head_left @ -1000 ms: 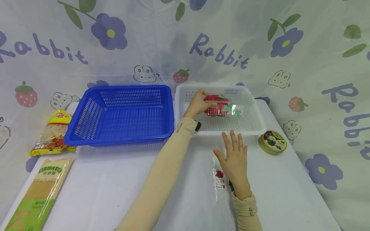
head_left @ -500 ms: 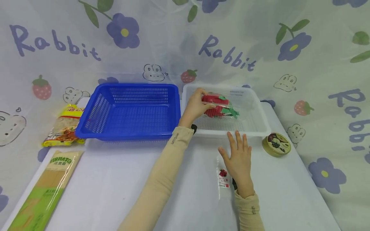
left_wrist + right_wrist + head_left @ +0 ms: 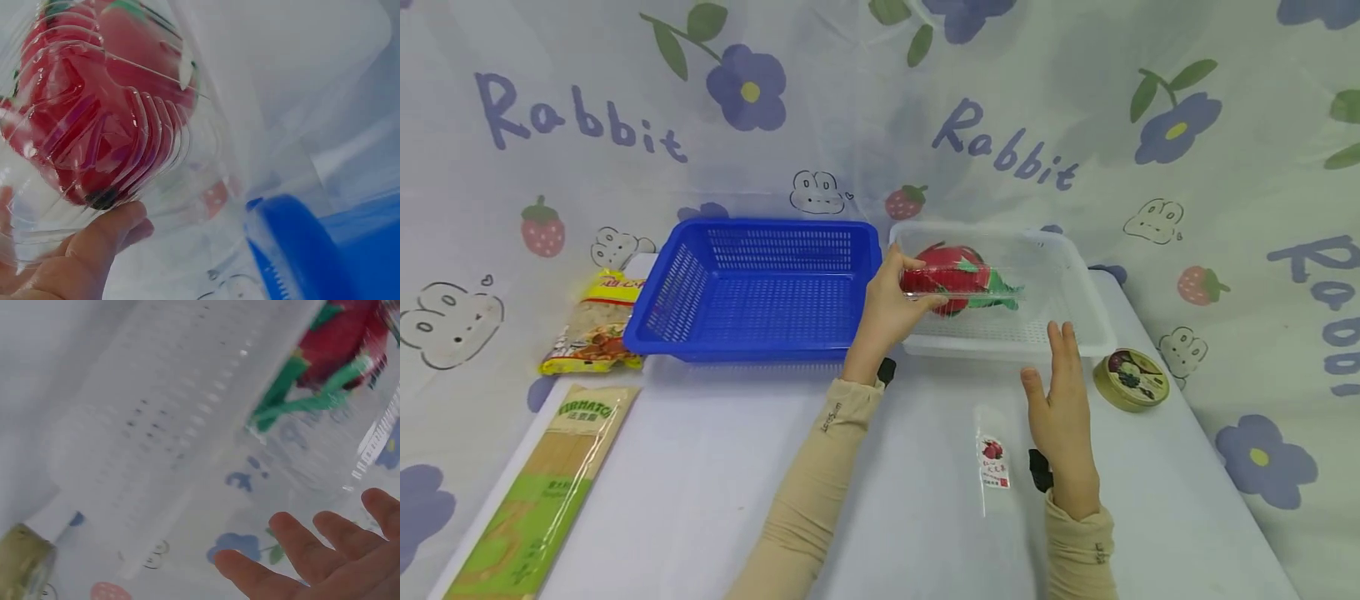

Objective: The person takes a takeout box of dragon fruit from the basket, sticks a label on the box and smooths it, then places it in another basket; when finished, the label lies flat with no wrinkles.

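Note:
A clear ribbed plastic box [image 3: 1000, 297] holds red dragon fruit [image 3: 951, 260] with green tips. My left hand [image 3: 883, 312] grips the box's left end, thumb on the near side and fingers on the far side. The box is above the white basket [image 3: 1007, 348], tilted. In the left wrist view the red fruit [image 3: 100, 125] shows through the plastic, with the thumb under its corner. My right hand [image 3: 1063, 425] hovers before the basket's front rim, fingers extended and apart from the box. It holds nothing; its fingers [image 3: 300, 544] show in the right wrist view.
Left of the white basket stands a blue basket [image 3: 760, 346]. A yellow snack bag [image 3: 598, 321] and a pasta pack [image 3: 550, 483] lie at the left. A round gold tin [image 3: 1131, 381] sits at the right. A clear strip with a dragon fruit label [image 3: 994, 462] lies on the white table.
My left hand has lifted the box out of the white basket, toward me and slightly left. My right hand has turned edge-on and shifted right. The head view has panned left.

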The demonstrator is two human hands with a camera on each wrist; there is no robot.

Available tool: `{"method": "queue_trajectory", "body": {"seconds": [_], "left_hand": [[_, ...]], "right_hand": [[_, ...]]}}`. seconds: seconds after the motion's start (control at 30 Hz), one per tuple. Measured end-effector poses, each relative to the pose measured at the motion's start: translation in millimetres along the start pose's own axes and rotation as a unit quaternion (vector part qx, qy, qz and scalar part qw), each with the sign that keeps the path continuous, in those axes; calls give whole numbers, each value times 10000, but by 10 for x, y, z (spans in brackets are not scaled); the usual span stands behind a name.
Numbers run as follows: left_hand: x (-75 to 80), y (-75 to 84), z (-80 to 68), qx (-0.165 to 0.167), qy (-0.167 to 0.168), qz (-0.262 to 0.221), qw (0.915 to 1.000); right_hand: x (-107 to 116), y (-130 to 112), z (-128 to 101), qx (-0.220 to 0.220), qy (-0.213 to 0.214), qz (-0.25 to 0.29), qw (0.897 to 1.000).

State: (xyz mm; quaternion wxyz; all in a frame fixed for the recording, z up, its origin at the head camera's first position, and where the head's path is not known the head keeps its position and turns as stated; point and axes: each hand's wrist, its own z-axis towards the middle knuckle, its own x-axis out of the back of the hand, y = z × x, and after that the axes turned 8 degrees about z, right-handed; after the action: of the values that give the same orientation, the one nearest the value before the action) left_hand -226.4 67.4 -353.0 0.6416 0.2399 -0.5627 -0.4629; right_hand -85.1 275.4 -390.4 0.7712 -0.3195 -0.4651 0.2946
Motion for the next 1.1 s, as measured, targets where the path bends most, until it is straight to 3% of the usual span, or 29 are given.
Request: {"method": "queue_trajectory", "body": {"seconds": [0.23,0.47,0.6,0.7,0.87,1.0,1.1], "left_hand": [[180,27,-339,60,30,-221,9997],[400,32,-702,-334,166,-566,9977],[554,-1,-926,-335,243,-443,9982],[674,-42,-1148,-442,285,-192,9984],[850,-116,-1563,-1117,618,208,9916],[965,-159,-1777,-1832,829,188,9794],[1030,-202,-1900,-2131,727,157,9742]], "right_hand": [[14,-222,24,507,406,333,9973],[-32,-385,-64,890,679,685,9914],[-115,-473,-117,1466,700,839,9831],[-187,-527,-173,1593,592,899,9813],[-285,-579,-305,1477,178,1714,9739],[-328,-598,-356,1306,-427,2593,9560],[-361,-624,-376,1184,-772,3095,9403]]}}
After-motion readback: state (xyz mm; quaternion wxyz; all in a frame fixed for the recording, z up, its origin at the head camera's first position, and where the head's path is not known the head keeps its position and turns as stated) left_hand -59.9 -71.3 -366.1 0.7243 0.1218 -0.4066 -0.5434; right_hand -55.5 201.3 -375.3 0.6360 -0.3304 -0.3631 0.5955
